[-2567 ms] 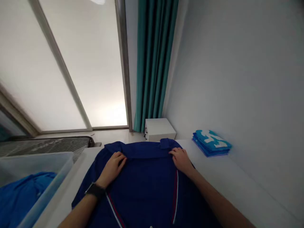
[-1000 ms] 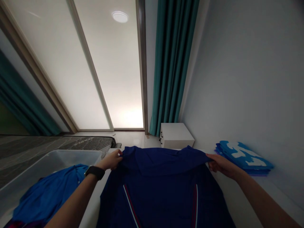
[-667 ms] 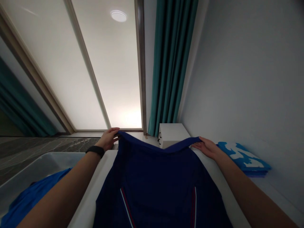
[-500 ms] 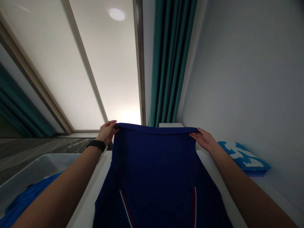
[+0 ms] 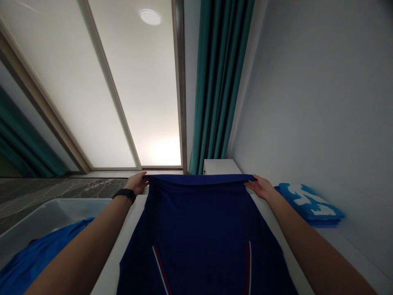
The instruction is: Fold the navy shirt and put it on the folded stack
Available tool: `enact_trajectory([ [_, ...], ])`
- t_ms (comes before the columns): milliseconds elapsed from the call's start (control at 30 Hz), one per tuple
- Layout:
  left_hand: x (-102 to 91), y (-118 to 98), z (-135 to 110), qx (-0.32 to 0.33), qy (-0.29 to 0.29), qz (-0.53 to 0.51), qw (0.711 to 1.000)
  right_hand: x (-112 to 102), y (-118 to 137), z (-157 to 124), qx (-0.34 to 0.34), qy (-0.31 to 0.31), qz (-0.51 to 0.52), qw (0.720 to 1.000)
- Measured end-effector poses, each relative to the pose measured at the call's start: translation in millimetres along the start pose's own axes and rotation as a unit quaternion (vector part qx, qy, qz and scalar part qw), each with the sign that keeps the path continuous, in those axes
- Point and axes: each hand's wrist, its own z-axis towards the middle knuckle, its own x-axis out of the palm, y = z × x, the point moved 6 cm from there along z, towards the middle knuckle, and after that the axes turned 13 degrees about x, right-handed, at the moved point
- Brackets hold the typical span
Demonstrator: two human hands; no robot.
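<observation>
A navy blue garment [image 5: 199, 221] with two red-and-white stripes is stretched wide in front of me, its folded top edge running straight between my hands. My left hand [image 5: 137, 183], with a black band [image 5: 125, 194] on its wrist, pinches the left corner of that edge. At the opposite corner, my right hand [image 5: 260, 187] grips the cloth between thumb and fingers. The lower part of the garment runs out of view at the bottom, over a white surface [image 5: 108, 262].
On the left stands a translucent plastic bin [image 5: 76, 205] with blue cloth [image 5: 46, 250] inside. Folded blue-and-white fabric [image 5: 310, 203] lies at the right by the wall [image 5: 322, 102]. Behind are a white box-like cabinet [image 5: 221, 166], a green curtain [image 5: 219, 82] and frosted panels [image 5: 144, 90].
Both hands have come down a little, lowering the garment's top edge. More of the white cabinet behind it shows now.
</observation>
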Motion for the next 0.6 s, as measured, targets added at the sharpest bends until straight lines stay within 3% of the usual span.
enact_trajectory([
  [133, -8.6, 13.3, -6.4, -0.055, -0.020, 0.025, 0.998, -10.9, -9.7, 0.9, 0.001, -0.033, -0.053, 0.998],
  [267, -11.1, 16.1, -14.8, -0.067, -0.009, 0.042, 0.997, -12.5, -9.1, 0.0, -0.018, -0.066, -0.104, 0.992],
  [433, -15.6, 9.8, -25.4, -0.004, -0.029, 0.040, 0.999, -13.0, 4.1, -5.0, -0.060, -0.104, -0.130, 0.984],
  [600, -31.4, 6.9, -49.0, 0.065, -0.036, 0.057, 0.996, -34.5, 7.5, -24.8, -0.109, -0.146, -0.150, 0.972],
])
